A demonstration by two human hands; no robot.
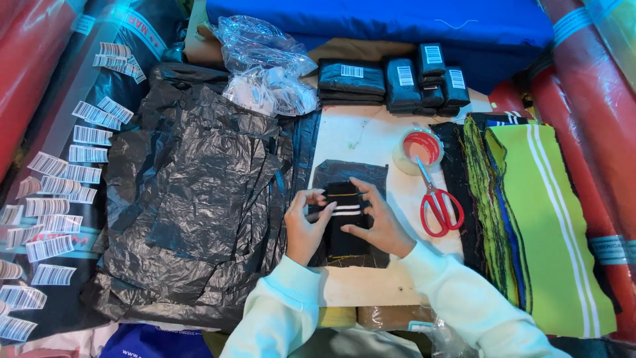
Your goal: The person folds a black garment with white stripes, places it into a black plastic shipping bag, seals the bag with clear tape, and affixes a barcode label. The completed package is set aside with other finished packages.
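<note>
Two hands' fingers pinch one folded black striped cloth beside one red scissors.

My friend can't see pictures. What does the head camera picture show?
Two hands, the left hand and the right hand, press on a small folded black cloth with white stripes lying on a dark plastic bag on a white table. Red scissors and a tape roll lie to the right, crumpled black plastic bags to the left.

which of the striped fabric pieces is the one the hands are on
The small black striped piece on the black bag at table centre, under both hands; the others lie stacked at right, topped by a lime-green piece.
</note>
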